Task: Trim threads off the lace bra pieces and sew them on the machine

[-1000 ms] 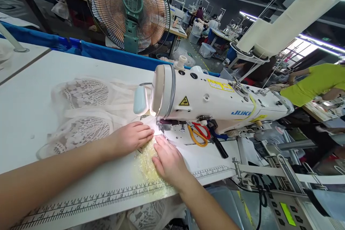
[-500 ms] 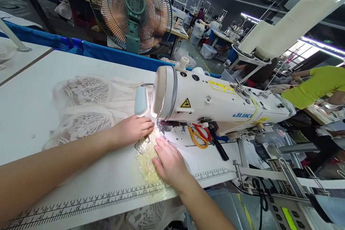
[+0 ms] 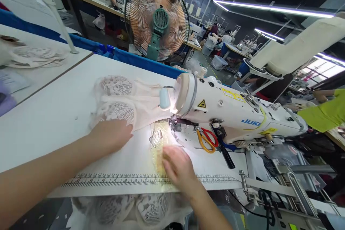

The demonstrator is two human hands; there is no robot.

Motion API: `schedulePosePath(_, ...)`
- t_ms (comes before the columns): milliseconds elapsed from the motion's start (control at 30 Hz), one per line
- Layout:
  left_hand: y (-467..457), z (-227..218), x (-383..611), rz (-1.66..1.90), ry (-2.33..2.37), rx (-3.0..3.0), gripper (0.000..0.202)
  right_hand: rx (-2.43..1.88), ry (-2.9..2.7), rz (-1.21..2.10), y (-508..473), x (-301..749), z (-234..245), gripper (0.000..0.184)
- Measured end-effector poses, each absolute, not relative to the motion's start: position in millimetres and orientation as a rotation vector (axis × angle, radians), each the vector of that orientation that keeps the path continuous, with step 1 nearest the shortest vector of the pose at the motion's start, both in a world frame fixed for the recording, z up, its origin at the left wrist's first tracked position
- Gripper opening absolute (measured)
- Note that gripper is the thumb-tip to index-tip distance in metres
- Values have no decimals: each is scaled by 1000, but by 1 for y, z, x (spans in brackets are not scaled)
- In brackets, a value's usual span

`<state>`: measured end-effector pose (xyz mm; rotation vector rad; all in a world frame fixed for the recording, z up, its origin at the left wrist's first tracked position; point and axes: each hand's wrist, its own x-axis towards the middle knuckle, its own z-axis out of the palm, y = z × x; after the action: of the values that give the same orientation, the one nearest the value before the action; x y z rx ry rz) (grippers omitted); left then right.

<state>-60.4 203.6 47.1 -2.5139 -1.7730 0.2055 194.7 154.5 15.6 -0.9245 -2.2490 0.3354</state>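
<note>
A white lace bra [image 3: 147,105] lies on the sewing table, its two cups on the left and its band reaching the needle area of the white JUKI sewing machine [image 3: 229,109]. My left hand [image 3: 111,136] is at the near cup, fingers bent together on the fabric edge. My right hand [image 3: 178,163] hovers at or rests on a yellowish, tape-covered patch [image 3: 158,151] in front of the needle. Its fingers are half curled and smeared by motion, so any hold is hidden. A small wire loop [image 3: 154,139] sits on the patch.
Yellow-handled scissors [image 3: 205,142] and red-handled ones [image 3: 210,136] lie under the machine arm. A printed ruler [image 3: 115,180] runs along the near edge. More lace bras [image 3: 153,210] hang below it. A large fan [image 3: 159,18] stands behind; a person in a lime shirt [image 3: 323,113] is at right.
My left hand has left the needle area and moved left to the near cup. My right hand has drawn slightly back towards me, fingers curling. The bra shifted a little away; the view turned left.
</note>
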Motion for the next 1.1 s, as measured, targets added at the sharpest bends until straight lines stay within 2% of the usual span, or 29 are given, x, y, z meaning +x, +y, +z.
schedulePosePath(133,214,44,-72,114,-1880,-2482,31,-675,-2533,852,102,201,21,35)
schedulePosePath(200,209,41,-78,66,-1932,-2476,36,-597,-2644,992,83,210,12,40)
schedulePosePath(333,178,32,-85,-83,-1988,-2549,43,-1253,-2659,916,65,227,-14,33)
schedulePosePath(433,148,24,-87,-408,-1911,-2676,43,-1522,-2621,817,57,227,-33,50)
schedulePosePath(533,119,19,-87,-800,-1765,-2753,42,-1587,-2548,676,48,222,-49,57)
schedulePosePath(667,82,15,-86,-1157,-1728,-2819,36,-1509,-2471,569,41,221,-61,47)
schedulePosePath(767,61,10,-87,-1293,-1801,-2872,34,-1472,-2441,602,39,223,-62,33)
schedulePosePath(833,52,5,-89,-1352,-1868,-2925,33,-1506,-2429,601,39,223,-60,32)
schedulePosePath(967,41,1,-92,-1570,-1912,-2932,30,-1656,-2425,511,41,221,-57,36)
schedulePosePath(1100,37,5,-92,-1635,-1953,-2887,28,-1694,-2388,669,50,216,-59,45)
